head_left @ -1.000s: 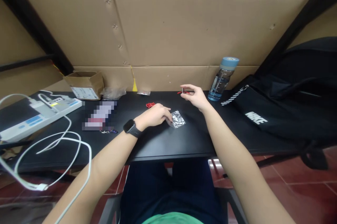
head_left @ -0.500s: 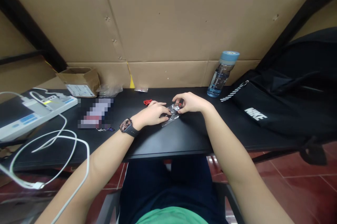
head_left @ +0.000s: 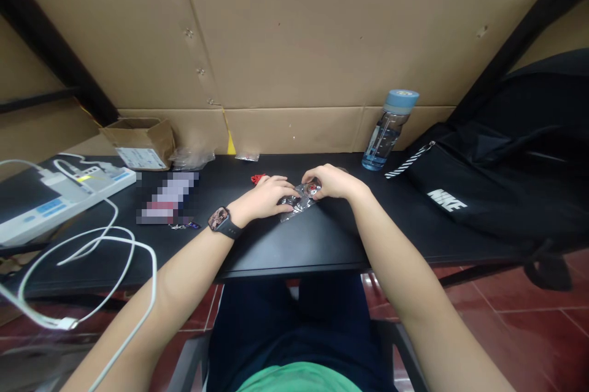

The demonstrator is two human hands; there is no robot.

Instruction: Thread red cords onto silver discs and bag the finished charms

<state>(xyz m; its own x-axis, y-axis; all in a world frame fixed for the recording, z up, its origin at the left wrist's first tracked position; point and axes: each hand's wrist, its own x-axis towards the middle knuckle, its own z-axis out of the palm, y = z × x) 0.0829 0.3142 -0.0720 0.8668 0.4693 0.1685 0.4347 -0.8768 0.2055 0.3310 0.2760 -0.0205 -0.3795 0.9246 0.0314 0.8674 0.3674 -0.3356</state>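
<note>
A small clear plastic bag (head_left: 300, 203) lies on the black table between my hands, with dark contents too small to make out. My left hand (head_left: 272, 197) holds the bag's left part between thumb and fingers. At its right end, the thumb and fingers of my right hand (head_left: 326, 182) are closed round a small round item with red in it (head_left: 313, 188), in or against the plastic. Just behind my left hand lies a small red item (head_left: 257, 178), partly covered by that hand.
A blue-lidded bottle (head_left: 387, 129) and a black bag (head_left: 442, 189) stand at the right. Leftward are an open cardboard box (head_left: 143, 145), crumpled plastic (head_left: 191, 159), a blurred-out item (head_left: 169, 199), a power strip (head_left: 69, 202) and a looped white cable (head_left: 154, 269).
My right hand's fingers have shifted slightly on the round item. The plastic bag has turned and moved a little, and more of it shows between my hands.
</note>
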